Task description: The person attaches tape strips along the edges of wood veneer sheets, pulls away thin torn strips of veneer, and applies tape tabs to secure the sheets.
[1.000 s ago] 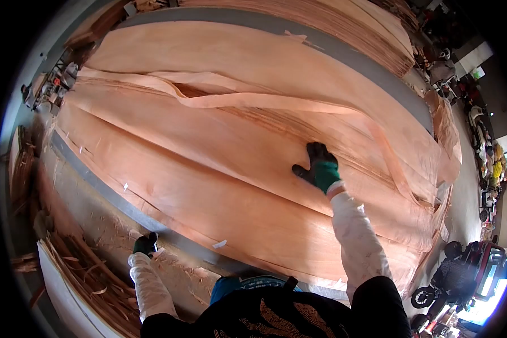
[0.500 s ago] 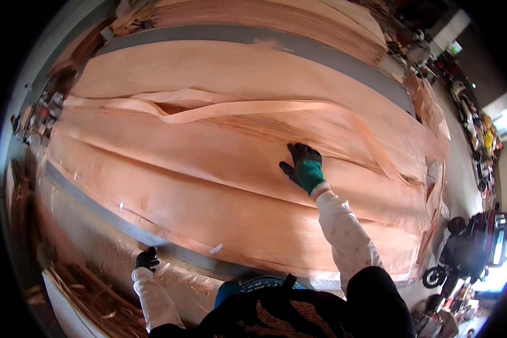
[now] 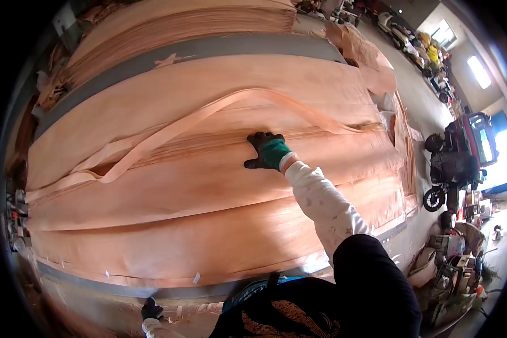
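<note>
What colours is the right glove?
The right glove is black and green, best seen in the head view.

My right hand [image 3: 266,151] hides the patch of veneer [image 3: 208,194] beneath it; the bottom edge cuts off my left sleeve [image 3: 154,327].

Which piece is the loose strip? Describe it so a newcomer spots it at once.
Start with the broad tan sheets filling the middle of the view. Look just beyond the right hand, gloved in green and black. The strip is the long, arching band; it is far narrower than the sheets around it.
</note>
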Available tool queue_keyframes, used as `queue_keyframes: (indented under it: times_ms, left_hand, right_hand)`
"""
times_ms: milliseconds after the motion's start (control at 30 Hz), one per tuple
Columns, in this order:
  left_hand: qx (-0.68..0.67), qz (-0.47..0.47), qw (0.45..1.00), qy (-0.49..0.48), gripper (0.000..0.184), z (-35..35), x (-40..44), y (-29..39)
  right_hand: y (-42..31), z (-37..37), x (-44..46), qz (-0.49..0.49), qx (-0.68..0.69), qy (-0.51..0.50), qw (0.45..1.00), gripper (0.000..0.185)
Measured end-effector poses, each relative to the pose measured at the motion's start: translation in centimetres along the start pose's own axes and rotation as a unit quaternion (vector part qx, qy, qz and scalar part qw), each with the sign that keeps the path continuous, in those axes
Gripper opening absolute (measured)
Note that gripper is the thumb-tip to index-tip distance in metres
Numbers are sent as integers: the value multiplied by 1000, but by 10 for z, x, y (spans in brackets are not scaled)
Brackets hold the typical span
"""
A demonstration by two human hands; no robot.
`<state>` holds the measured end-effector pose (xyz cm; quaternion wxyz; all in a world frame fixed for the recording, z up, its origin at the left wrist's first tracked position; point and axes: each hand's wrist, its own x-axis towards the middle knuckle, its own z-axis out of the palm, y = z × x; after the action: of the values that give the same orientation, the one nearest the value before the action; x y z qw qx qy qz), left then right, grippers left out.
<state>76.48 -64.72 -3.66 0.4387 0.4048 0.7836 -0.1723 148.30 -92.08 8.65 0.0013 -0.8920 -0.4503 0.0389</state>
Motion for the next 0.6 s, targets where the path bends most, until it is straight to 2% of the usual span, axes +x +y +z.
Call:
queue_keyframes:
  times_ms: [33,233,267,300,367,400,433,467,500,533,567,600]
  left_hand:
    - [1,-16,1000,2,56,0,-3,2]
    - [-11,23,999,22,57,3,-33,10]
    - [-7,23,1000,19,57,3,-38,13]
    - [9,2,1000,-12,59,-4,-14,5]
    - [4,2,1000,-12,58,-3,-11,7]
    - [-7,-4,1000,4,58,-1,-15,7]
    - [0,18,1000,9,56,0,-8,3]
    - [100,101,990,-15,54,-4,11,-5]
    - [321,256,912,-4,52,-13,28,-13]
    - [483,376,789,46,51,-17,44,-24]
    - [534,431,723,84,49,-19,62,-34]
    - [516,411,746,91,53,-19,59,-37]
  right_hand:
    - [1,-1,-4,0,4,10,1000,87]
    - [5,-5,4,-18,10,-48,999,89]
    - [6,-1,3,-20,5,-10,1000,73]
    - [11,2,5,-36,22,9,999,65]
    - [21,8,7,-71,57,46,995,49]
    - [24,5,6,-60,32,25,997,39]
    - [23,-4,7,-54,6,6,998,29]
    - [24,-3,9,-56,-23,-5,998,26]
    - [24,-4,9,-62,-52,-13,997,22]
    - [20,-12,-2,-77,-29,18,996,19]
    - [15,-28,-21,-93,-7,47,995,17]
    - [8,-49,-38,-127,-10,67,990,11]
